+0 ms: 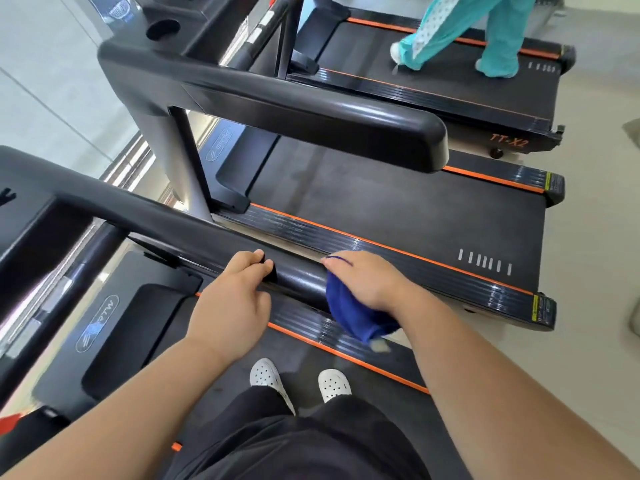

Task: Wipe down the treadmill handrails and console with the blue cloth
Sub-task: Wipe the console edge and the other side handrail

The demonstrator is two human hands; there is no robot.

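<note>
i stand on the belt of my treadmill [221,379], white perforated shoes [265,374] side by side near its right edge, black trousers below me. my left hand [235,299] is wrapped over the black handrail [194,233] on the right side of the machine, fingers curled over the top and thumb on my side, clamped on the rail. my right hand [363,282] sits further along the same rail, at its rear end, closed on the blue cloth [349,313]; the cloth is pressed between my palm and the rail end and a bunched fold hangs down beneath my wrist, over the orange-striped right edge of the deck. a bare stretch of glossy rail shows between my two hands. the console [31,216] is at the far left, dark and mostly cut off. beyond my rail stands a second treadmill [398,209] with nobody on it, and on a third treadmill [433,67] behind that a person in teal trousers [460,26] is mid-step.
</note>
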